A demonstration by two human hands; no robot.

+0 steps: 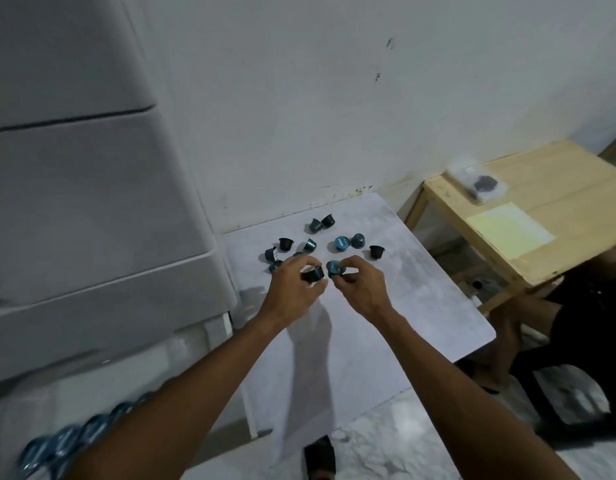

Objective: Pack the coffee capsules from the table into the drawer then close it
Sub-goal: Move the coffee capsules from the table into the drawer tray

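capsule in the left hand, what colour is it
Black; the head view shows the capsule pinched in the left hand.

Looks like a plain home room, likely a spare or storage corner, not a kitchen. Bare white painted wall, scuffed, with stains along the bottom edge. White plastic drawer unit against it on the left. Small white table with loose coffee capsules on top. Unfinished light wooden side table holding a yellow sheet and a clear plastic packet. Marble-look tiled floor with a black sandal on it. Another person in dark clothes is low down, right.
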